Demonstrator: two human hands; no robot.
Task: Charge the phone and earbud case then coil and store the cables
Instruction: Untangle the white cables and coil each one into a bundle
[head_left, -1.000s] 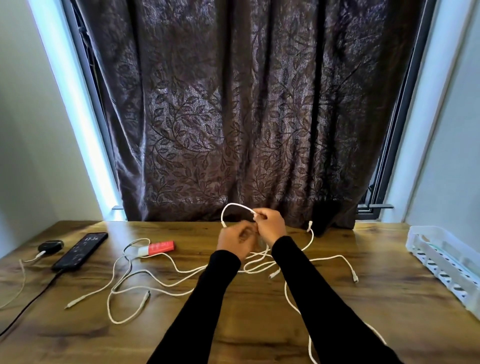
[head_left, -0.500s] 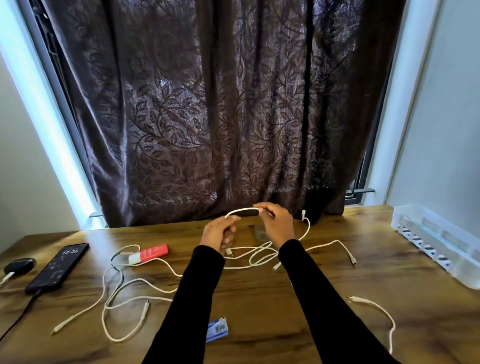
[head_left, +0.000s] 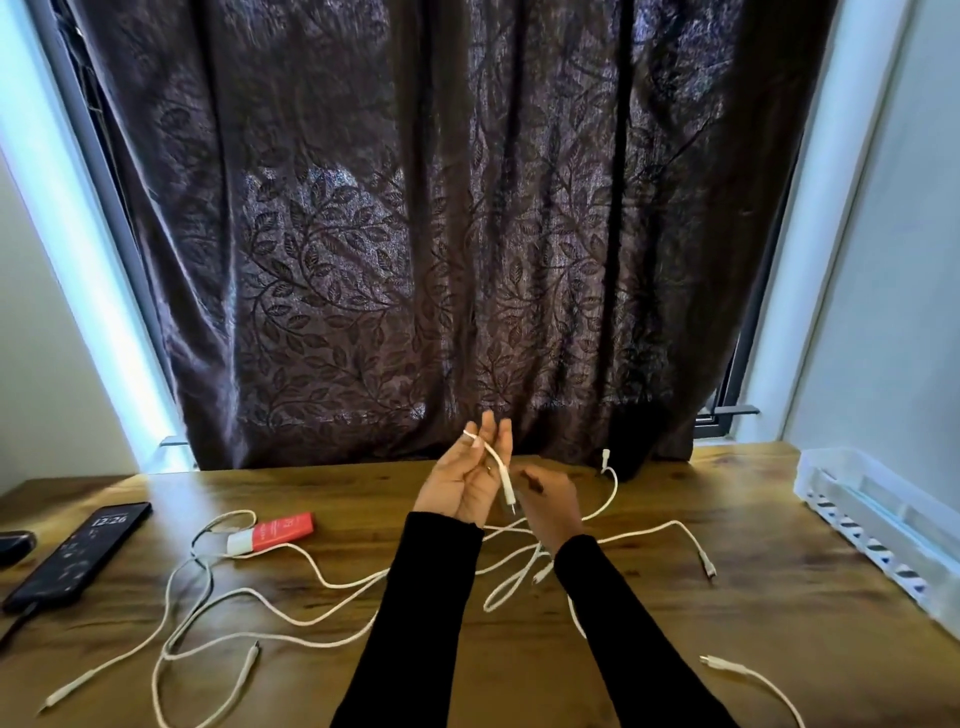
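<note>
Curtain: dark leaf-patterned curtain (head_left: 415, 234) hangs behind the far edge of the table.
Table: wooden table (head_left: 649, 623) carries everything else.
Tray: white plastic tray (head_left: 878, 525) at the right edge, long axis running from near right to far left.
Loose cables: white cables (head_left: 291, 618) sprawl across the middle and left of the table, ends pointing many ways; another white cable end (head_left: 727, 665) lies near right.
Phone: black phone (head_left: 78, 551), screen lit, lies flat at far left, long axis slanting from near left to far right; a dark lead enters its near end.
Earbud case: dark earbud case (head_left: 15, 543) at the left frame edge, just beside the phone, mostly cut off.
Red item: small red and white item (head_left: 272, 531) among the cables, left of centre.
Left hand: left hand (head_left: 465, 480) raised above the table, palm up, fingers straight, spread and pointing upward.
Right hand: right hand (head_left: 550, 506) just beside it, blurred; whether it pinches the cable I cannot tell.
Held cable: short white cable (head_left: 496, 467) lies across the left fingers, long axis nearly upright, its plug pointing down between the two hands.
</note>
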